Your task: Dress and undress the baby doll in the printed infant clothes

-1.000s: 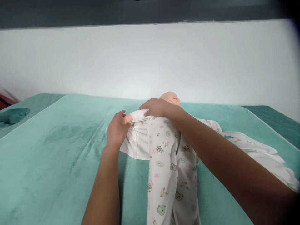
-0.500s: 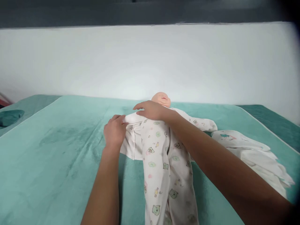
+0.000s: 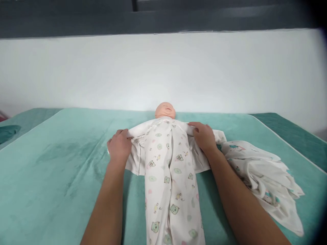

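A baby doll (image 3: pixel 165 110) lies on its back on a teal mat (image 3: pixel 63 163), head toward the wall. It wears a white sleepsuit (image 3: pixel 168 170) printed with small bears. My left hand (image 3: pixel 119 146) is curled over the doll's sleeve end on the left, fingers closed on the cloth. My right hand (image 3: pixel 203 136) rests on the sleeve and side of the sleepsuit on the right, fingers bent and pressing the fabric.
A crumpled white printed cloth (image 3: pixel 263 173) lies on the mat to the right of the doll. A darker teal cover (image 3: pixel 291 136) shows at the right edge and a dark teal bundle (image 3: pixel 7 131) at far left. A white wall stands behind.
My right hand left the doll's left-side arm and crossed to the sleeve on the right. The doll's bare hand went into the sleeve. The doll now lies straighter.
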`<state>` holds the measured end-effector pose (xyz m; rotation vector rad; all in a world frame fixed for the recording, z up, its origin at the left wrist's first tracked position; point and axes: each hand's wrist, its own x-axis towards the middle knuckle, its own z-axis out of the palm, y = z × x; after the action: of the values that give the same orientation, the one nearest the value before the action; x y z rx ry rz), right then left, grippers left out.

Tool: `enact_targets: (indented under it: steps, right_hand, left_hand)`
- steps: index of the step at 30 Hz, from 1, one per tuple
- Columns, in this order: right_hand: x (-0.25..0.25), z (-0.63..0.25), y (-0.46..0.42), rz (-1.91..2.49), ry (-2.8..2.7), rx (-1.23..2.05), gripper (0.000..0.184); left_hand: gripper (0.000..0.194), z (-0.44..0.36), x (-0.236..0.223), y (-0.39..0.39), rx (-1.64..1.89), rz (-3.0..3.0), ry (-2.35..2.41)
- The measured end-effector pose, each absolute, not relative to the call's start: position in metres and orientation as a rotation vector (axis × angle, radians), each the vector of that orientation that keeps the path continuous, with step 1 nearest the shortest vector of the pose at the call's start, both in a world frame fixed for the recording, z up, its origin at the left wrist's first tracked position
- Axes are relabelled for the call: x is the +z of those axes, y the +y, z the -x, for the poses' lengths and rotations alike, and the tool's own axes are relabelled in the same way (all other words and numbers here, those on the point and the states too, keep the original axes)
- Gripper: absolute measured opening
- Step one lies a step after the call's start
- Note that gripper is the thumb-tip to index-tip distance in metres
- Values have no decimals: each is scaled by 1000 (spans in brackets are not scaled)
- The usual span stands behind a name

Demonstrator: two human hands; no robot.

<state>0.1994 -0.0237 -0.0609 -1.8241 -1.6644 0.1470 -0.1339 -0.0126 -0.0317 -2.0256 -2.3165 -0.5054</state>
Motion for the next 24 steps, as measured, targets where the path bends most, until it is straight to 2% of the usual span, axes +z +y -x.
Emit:
enact_targets:
  steps: [3,6,8,12,14,16,20,22,24]
  right_hand:
    - [-57,-205,-23,1921,-1469,176,45]
    - [-55,-202,-22,1943,-1400,215,43]
    - [-55,-199,-22,1941,-1407,222,41]
    - [-53,-196,-22,1979,-1395,250,40]
    - [-52,-196,-21,2017,-1356,251,38]
    - [-51,-196,-21,2030,-1319,256,37]
    - [-54,-199,-19,1964,-1226,296,34]
    - [-56,-201,-18,1915,-1183,305,30]
    - [-58,-204,-17,1905,-1167,313,26]
  left_hand:
    - [32,133,-32,-13,-465,2041,-2317]
    - [47,126,-29,-16,-515,2031,-2292]
    - [50,113,-22,-22,-723,2088,-2162]
    - [39,65,0,-39,-1181,2456,-1729]
    - [36,35,10,-42,-1034,2750,-1483]
    - [33,4,18,-39,-712,2865,-1285]
    - [25,-53,24,-17,-31,2825,-1244]
    - [32,-76,21,-6,207,2801,-1265]
    - [38,-94,15,4,288,2779,-1280]
